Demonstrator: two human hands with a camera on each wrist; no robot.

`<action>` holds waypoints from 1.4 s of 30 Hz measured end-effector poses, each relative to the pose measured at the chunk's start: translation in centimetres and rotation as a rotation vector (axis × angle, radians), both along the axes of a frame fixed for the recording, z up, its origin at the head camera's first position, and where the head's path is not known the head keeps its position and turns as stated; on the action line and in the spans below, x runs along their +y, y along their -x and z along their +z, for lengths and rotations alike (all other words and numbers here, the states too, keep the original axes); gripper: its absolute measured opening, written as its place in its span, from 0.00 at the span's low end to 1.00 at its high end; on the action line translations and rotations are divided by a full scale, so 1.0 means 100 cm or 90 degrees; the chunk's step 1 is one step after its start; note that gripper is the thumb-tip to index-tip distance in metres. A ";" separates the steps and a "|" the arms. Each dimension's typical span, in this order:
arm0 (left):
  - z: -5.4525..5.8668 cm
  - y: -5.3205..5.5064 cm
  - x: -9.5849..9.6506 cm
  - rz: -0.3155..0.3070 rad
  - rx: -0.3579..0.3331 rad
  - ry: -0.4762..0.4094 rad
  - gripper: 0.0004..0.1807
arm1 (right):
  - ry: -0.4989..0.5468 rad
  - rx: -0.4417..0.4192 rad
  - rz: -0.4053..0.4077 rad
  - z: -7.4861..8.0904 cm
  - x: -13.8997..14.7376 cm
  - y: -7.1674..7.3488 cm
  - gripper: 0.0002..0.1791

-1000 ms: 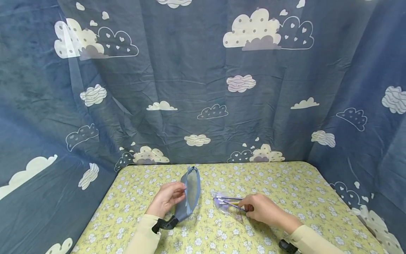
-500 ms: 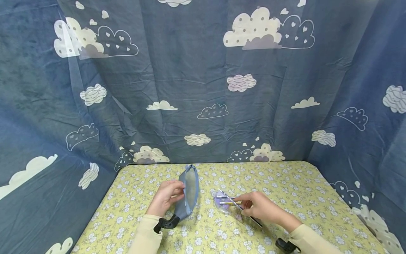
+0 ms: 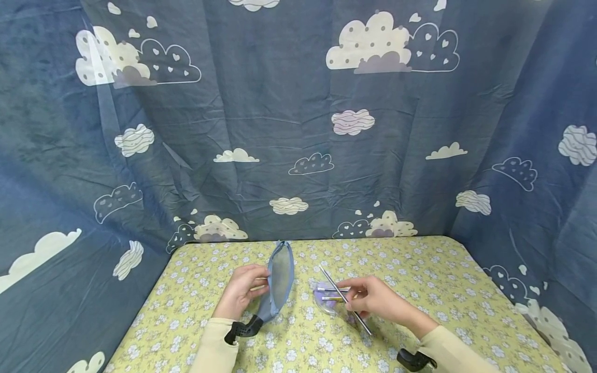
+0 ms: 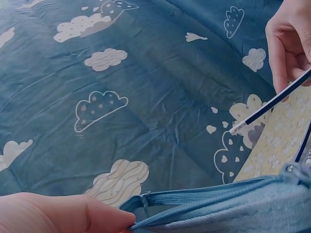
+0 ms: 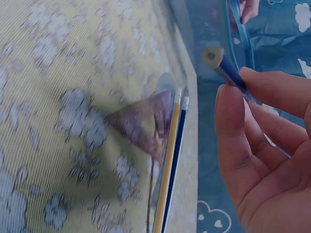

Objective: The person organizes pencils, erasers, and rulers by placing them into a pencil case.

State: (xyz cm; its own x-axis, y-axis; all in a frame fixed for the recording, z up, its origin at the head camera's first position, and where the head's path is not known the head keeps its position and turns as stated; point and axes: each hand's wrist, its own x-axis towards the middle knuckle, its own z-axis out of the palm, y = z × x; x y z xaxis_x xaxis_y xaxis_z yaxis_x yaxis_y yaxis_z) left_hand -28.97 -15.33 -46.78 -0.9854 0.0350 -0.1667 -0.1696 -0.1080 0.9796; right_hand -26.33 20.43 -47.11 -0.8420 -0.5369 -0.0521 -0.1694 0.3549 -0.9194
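My left hand (image 3: 244,290) pinches the rim of a blue zip pencil case (image 3: 267,309), thumb on the edge, its mouth gaping toward the right. Between thumb and fingertips of my right hand (image 3: 380,303) is a dark blue pencil (image 3: 335,286), raised and slanted. Its white eraser end (image 4: 238,128) points up and away, toward the case; the blunt, unsharpened end faces the right wrist camera. Under that hand lies a clear and purple plastic packet (image 3: 328,306). A yellow pencil (image 5: 168,160) and another dark blue pencil (image 5: 175,160) lie side by side on it.
The table wears a yellow flowered cloth (image 3: 410,269). A dark blue curtain (image 3: 261,124) with cloud prints hangs behind it and along both sides. Black camera straps sit on both wrists, the left strap (image 3: 244,327) close against the pencil case.
My right hand has lifted one dark blue pencil off the packet and turned it more upright, eraser end away. The left hand stays on the pencil case, which has shifted only slightly.
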 end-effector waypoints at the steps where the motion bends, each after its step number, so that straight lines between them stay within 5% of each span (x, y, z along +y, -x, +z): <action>1: 0.000 0.000 0.000 0.002 -0.002 -0.004 0.11 | 0.009 -0.009 -0.004 0.001 -0.001 0.000 0.28; 15: -0.002 0.000 -0.002 0.010 -0.009 -0.015 0.16 | 0.091 -0.056 -0.046 0.012 -0.021 -0.001 0.31; 25: -0.002 0.000 -0.008 0.020 -0.015 -0.031 0.10 | 0.133 -0.112 -0.078 0.018 -0.037 0.002 0.31; 33: -0.003 -0.001 -0.019 0.030 -0.030 -0.036 0.17 | 0.167 -0.151 -0.054 0.025 -0.050 0.005 0.32; 42: -0.005 0.003 -0.020 0.037 -0.028 -0.045 0.13 | 0.188 -0.150 -0.047 0.031 -0.062 0.006 0.32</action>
